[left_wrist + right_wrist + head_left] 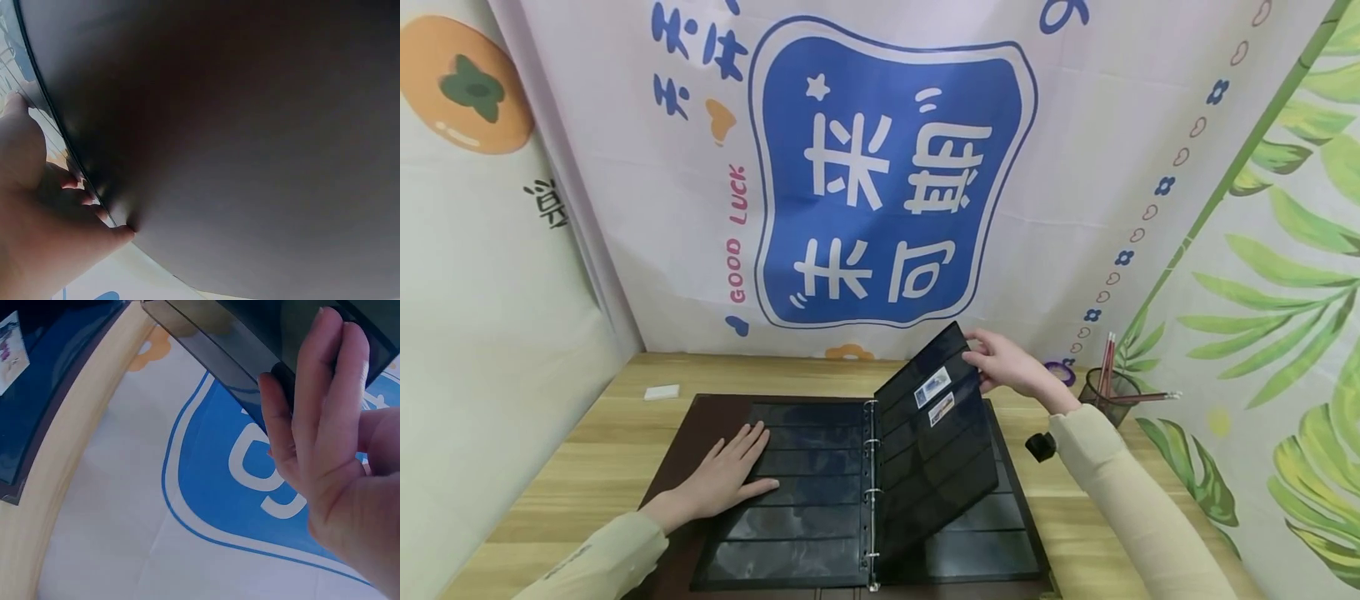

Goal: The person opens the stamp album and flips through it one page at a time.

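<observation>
A ring-bound stamp album with a dark brown cover (673, 454) lies open on the table. My left hand (722, 471) rests on the left black page (805, 521), fingers extended and thumb out to the side. The dark brown cover (262, 175) fills most of the left wrist view. My right hand (1007, 367) pinches the outer edge of a black page (925, 467), lifted at a slant from the metal rings (872, 492). Two stamps (933, 387) sit in that page's strips. In the right wrist view, fingers (306, 394) lie against the raised page; the thumb is partly hidden.
Right of the album stand a black mesh cup (1108, 398) with several pencils, a purple ring (1060, 372) and a small black object (1041, 447). A white block (662, 392) lies back left on the wooden table (550, 492). Printed cloth (685, 250) hangs behind.
</observation>
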Tool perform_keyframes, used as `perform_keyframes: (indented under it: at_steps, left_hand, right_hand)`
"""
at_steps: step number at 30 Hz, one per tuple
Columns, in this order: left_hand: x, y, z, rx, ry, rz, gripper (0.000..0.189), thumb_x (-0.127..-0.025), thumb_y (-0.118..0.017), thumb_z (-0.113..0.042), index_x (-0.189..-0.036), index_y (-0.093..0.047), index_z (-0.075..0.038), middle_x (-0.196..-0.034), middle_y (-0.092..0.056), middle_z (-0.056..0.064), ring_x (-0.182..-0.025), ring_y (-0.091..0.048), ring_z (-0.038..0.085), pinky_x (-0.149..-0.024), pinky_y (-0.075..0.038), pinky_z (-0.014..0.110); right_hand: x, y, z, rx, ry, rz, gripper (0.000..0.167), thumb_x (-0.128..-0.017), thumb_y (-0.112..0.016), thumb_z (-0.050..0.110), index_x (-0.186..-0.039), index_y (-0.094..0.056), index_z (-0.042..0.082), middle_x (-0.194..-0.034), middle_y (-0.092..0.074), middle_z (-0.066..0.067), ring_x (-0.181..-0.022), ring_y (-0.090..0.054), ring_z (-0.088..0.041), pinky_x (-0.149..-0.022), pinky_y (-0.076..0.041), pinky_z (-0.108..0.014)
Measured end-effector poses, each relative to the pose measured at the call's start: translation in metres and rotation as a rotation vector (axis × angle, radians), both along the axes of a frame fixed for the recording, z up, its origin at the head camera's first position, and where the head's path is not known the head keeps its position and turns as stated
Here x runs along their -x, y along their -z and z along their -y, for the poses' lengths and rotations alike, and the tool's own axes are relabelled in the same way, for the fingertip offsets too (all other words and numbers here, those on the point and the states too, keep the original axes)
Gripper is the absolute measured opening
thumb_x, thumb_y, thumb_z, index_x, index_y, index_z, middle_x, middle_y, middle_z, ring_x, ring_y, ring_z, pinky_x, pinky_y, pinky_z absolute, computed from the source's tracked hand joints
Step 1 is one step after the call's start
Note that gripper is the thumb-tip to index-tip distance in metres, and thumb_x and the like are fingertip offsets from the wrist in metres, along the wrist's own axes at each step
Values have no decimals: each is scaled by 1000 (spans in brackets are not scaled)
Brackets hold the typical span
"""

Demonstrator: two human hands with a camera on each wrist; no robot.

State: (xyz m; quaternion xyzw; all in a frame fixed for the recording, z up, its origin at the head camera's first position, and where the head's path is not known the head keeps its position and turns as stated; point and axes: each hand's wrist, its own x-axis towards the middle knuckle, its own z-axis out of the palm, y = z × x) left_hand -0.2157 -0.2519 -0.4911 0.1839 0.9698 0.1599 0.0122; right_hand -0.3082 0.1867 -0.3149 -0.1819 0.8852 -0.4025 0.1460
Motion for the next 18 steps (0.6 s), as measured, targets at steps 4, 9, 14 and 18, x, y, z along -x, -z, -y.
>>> perform_keyframes:
  at_steps: [4,9,14,18]
  left_hand:
    - [0,0,0,-1,0,-6,90,-93,-56,-61,-153,-33,2,-161,-28,25,-148,-26,48,-111,-24,73]
    - [1,0,0,3,0,-22,89,-93,-56,-60,-153,-33,2,-160,-29,25,-148,-26,48,-111,-24,72]
    - [1,1,0,4,-1,-21,89,-93,-56,-60,-153,-33,2,-160,-29,25,-147,-26,48,-111,-24,72]
    - [0,2,0,3,-2,-14,90,-93,-56,-60,-153,-33,2,-160,-29,25,-148,-26,48,-111,-24,72]
  right_hand:
    - [2,-3,6,-4,-5,30,56,-106,-42,17,-154,-21,-2,-124,-62,-29,-66,-66,-10,-66,-60,-29]
    - [3,-4,8,4,-6,50,57,-107,-42,18,-155,-19,-2,-127,-60,-29,-68,-66,-11,-67,-60,-29]
    - [4,-5,9,3,-5,84,58,-107,-41,19,-156,-17,0,-134,-53,-30,-67,-58,-12,-66,-57,-27]
    - [3,-2,12,33,-5,118,61,-107,-42,25,-157,-15,2,-143,-44,-29,-74,-52,-14,-67,-55,-27]
